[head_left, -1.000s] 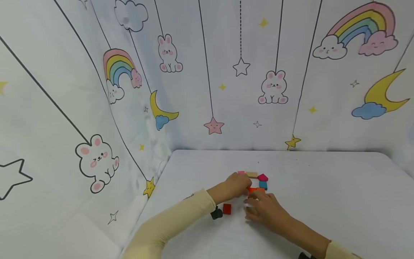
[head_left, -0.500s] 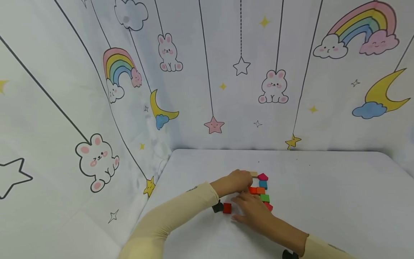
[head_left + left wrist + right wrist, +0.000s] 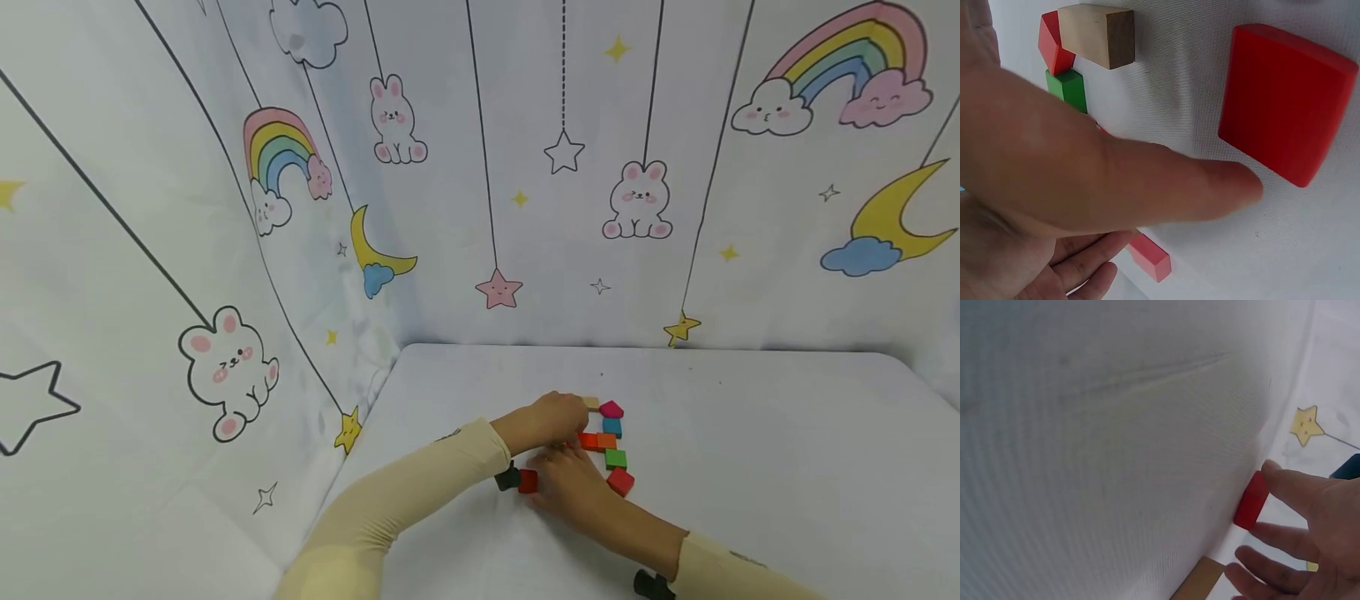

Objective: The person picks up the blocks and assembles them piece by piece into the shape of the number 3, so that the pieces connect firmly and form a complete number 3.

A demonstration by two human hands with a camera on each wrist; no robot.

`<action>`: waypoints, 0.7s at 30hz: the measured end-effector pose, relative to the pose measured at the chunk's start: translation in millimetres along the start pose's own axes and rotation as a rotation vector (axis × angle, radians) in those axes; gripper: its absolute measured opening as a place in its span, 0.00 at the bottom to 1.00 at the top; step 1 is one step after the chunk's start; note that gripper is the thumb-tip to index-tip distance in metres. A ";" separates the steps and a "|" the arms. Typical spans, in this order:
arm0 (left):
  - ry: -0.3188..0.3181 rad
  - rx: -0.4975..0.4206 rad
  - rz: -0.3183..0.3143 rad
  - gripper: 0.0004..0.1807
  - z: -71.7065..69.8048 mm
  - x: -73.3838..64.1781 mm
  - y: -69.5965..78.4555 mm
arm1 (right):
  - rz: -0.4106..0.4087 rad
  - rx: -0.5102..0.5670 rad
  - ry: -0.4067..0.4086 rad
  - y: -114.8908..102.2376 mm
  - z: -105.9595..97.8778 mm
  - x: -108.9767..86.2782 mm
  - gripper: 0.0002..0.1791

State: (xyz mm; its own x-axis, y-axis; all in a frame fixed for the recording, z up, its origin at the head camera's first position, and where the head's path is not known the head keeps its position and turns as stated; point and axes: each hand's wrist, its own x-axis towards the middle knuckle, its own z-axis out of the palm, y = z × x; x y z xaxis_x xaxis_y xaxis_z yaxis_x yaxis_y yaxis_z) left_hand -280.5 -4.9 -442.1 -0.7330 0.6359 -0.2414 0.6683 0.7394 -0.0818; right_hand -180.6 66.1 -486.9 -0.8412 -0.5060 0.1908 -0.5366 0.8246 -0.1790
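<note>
My left hand (image 3: 553, 418) reaches over the far left of a row of small coloured blocks. In the left wrist view its curled fingers (image 3: 1085, 262) lie at the end of a pink block (image 3: 1151, 256); its thumb is hidden, so I cannot tell whether it pinches the block. My right hand (image 3: 577, 492) is low beside a red block (image 3: 528, 482). The right wrist view shows thumb and index finger spread either side of the red block (image 3: 1252, 501). A fingertip (image 3: 1244, 184) is close to its edge in the left wrist view. A plain wooden block (image 3: 1099, 34) stands nearby.
To the right of the hands lie a magenta pentagon (image 3: 611, 409), a blue block (image 3: 612, 427), an orange block (image 3: 606, 442), a green block (image 3: 616, 459) and a red pentagon (image 3: 620, 481). The white table (image 3: 750, 467) meets a patterned backdrop (image 3: 555, 217).
My right hand has moved left to the red block, uncovering the green block and the red pentagon. My left hand has shifted slightly, and the pink block is now hidden in the head view.
</note>
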 end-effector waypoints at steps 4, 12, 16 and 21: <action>0.008 -0.015 0.001 0.03 0.4 0.4 -0.5 | -0.001 -0.006 0.014 -1.1 -0.8 0.2 0.25; 0.011 -0.037 -0.002 0.03 1.4 1.4 -1.0 | -0.009 -0.032 0.034 -0.4 0.1 0.8 0.21; 0.011 -0.033 -0.007 0.03 1.1 1.5 -0.8 | 0.007 -0.041 0.028 0.1 0.7 1.0 0.20; 0.009 -0.025 -0.006 0.04 0.8 1.9 -1.2 | 0.047 -0.046 0.005 -0.2 1.6 0.4 0.21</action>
State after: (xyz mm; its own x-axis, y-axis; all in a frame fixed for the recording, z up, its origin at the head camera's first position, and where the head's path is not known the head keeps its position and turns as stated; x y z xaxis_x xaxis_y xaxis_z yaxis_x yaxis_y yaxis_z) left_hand -282.6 -4.7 -443.2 -0.7381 0.6334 -0.2326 0.6607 0.7483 -0.0591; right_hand -180.9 65.3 -488.3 -0.8651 -0.4649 0.1884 -0.4925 0.8583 -0.1438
